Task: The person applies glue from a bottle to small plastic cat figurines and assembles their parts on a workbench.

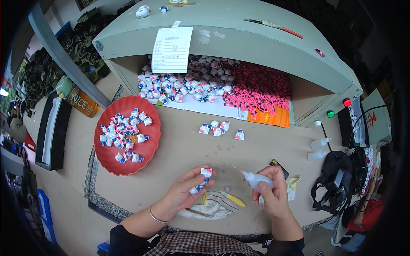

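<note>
My left hand (181,191) is closed round small white, blue and pink figurines (206,173), one peeking above the fingers and blue-and-white parts showing below. In my right hand (276,192) is a small translucent squeeze bottle (259,181), tilted so its thin nozzle points up and left toward the figurines, a short gap apart. On the table beyond my hands stand several similar figurines (216,129), with one more figurine (239,135) to their right. A red scalloped dish (101,160) at the left holds many of them.
Under a grey-green shelf (256,27) lie a heap of white figurines (183,87) and pink pieces (256,98). Near me are a white cloth (205,210) and a yellow-handled tool (233,199). Two bottles (317,155) and a black bag (335,179) sit at the right.
</note>
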Motion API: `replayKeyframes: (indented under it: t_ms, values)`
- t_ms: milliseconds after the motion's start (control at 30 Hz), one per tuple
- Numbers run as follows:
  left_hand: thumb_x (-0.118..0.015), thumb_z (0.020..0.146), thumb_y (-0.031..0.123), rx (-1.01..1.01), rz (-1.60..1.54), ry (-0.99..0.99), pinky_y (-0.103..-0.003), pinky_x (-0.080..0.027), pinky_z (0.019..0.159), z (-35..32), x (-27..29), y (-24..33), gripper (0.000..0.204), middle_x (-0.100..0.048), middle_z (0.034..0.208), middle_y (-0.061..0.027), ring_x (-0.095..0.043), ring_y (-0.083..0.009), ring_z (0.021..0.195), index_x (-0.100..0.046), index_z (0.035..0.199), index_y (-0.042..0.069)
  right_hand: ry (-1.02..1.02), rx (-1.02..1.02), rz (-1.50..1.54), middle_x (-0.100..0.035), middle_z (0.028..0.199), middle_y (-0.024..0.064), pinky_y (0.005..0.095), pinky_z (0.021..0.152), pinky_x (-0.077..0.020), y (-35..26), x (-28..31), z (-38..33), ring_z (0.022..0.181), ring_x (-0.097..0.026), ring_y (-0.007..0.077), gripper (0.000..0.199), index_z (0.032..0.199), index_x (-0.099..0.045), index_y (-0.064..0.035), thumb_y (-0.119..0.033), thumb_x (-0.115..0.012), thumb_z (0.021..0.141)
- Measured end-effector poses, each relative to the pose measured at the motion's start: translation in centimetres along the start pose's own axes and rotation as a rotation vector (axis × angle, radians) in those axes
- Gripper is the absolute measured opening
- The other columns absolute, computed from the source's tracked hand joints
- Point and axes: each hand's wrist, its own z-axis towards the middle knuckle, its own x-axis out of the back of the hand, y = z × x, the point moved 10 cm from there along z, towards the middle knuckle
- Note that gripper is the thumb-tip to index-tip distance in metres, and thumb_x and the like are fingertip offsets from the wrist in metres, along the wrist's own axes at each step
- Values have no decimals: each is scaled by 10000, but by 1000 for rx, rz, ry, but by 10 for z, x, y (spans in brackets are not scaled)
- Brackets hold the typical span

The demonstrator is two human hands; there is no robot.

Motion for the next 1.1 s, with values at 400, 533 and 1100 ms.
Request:
replayKeyframes:
  t_ms: [400, 533, 1100]
  values:
    - [-483, 847, 78, -6, 13, 51, -200, -477, 613, -2, 3, 0, 333, -526, 1119, -101, -569, -148, 921, -469, 1178, 110, 99, 315, -164, -429, 924, 107, 222, 531, -510, 7, -16, 1, 723, -539, 120, 215, 940, -445, 28, -66, -572, 794]
    - [-489, 843, 79, -6, 12, 75, -202, -464, 606, -2, 7, 0, 333, -530, 1115, -94, -572, -143, 910, -474, 1173, 118, 164, 350, -331, -450, 864, 116, 227, 506, -454, 11, -12, -4, 691, -515, 133, 225, 930, -453, 22, -101, -579, 791]
    - [-524, 844, 152, 13, 58, 30, -212, -453, 660, -2, 6, -3, 356, -524, 1119, -43, -544, -126, 946, -451, 1192, 122, 193, 479, -600, -480, 777, 123, 272, 539, -393, 2, -16, -5, 649, -467, 199, 221, 893, -461, 9, -86, -604, 754]
